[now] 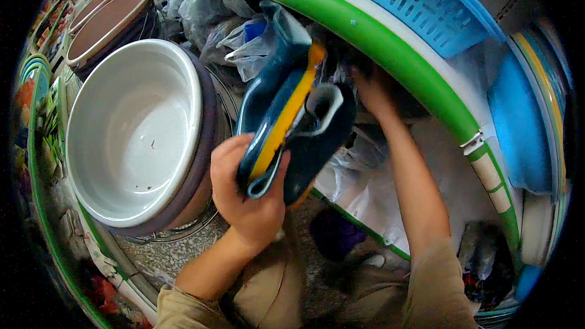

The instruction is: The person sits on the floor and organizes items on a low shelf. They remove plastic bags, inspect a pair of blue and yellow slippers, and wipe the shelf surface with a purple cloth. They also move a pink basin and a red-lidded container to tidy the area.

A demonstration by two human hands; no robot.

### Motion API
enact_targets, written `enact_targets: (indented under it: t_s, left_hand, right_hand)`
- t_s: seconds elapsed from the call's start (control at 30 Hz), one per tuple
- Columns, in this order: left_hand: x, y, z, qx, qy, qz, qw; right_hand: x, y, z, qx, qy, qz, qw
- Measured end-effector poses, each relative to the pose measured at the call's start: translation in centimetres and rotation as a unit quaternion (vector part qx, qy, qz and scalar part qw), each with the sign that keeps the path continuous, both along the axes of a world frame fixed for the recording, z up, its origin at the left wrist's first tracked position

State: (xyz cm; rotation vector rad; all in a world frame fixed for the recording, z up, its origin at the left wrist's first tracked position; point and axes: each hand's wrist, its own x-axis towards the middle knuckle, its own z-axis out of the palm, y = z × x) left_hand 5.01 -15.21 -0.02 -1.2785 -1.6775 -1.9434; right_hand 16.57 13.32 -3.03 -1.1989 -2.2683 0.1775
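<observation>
In front of me my left hand [250,192] is closed round a pair of dark blue rubber boots [268,103] with a yellow band along the side. They are tilted, and a pale lining shows at the open tops. My right hand [368,88] reaches under the green-edged shelf, just right of the boots. Its fingers are lost in shadow, so I cannot tell what they touch. Bunched clear plastic bags [247,55] lie behind the boots, and more clear plastic [359,152] lies below my right hand.
A large white basin [131,128] sits in a stack at the left, with brown tubs [109,27] behind it. The shelf's green edge [390,55] curves above my right arm. A light blue basket [396,0] and blue basins [518,122] stand at the right.
</observation>
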Motion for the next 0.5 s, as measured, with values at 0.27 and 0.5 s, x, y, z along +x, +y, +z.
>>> enact_targets:
  t_s: [0.27, 0.5]
  left_hand:
    - [0.5, -3.2, 0.0, -0.073, 0.031, -0.093, 0.992]
    - [1.0, -2.4, -1.3, -0.151, 0.072, -0.174, 0.970]
  right_hand:
    - [10.4, -2.7, 0.2, -0.015, 0.084, -0.106, 0.991]
    - [7.5, 1.7, -0.5, -0.049, -0.073, -0.074, 0.993]
